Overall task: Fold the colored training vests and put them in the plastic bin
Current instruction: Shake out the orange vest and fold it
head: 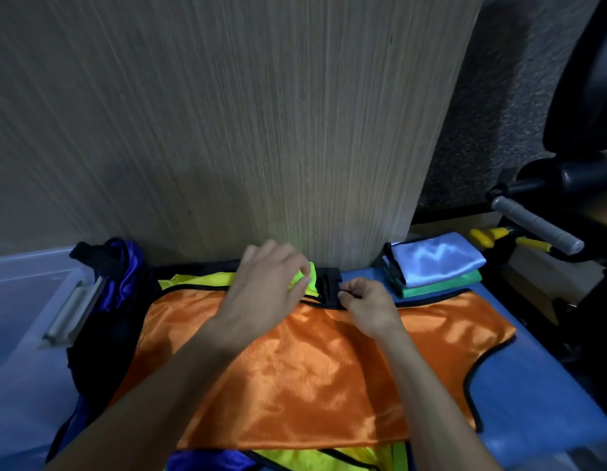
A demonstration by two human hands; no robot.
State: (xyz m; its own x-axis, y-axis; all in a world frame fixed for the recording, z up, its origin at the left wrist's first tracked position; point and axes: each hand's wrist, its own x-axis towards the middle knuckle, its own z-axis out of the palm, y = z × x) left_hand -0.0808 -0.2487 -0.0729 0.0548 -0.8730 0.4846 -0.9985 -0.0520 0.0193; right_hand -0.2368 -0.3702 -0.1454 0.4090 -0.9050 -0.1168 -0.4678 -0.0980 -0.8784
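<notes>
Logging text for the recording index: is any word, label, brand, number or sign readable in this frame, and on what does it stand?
None can be read.
orange vest: plain fabric with black trim, no print showing.
light blue folded vest and green folded vest under it: no lettering visible.
plastic bin: no label visible.
wood-grain panel: bare.
</notes>
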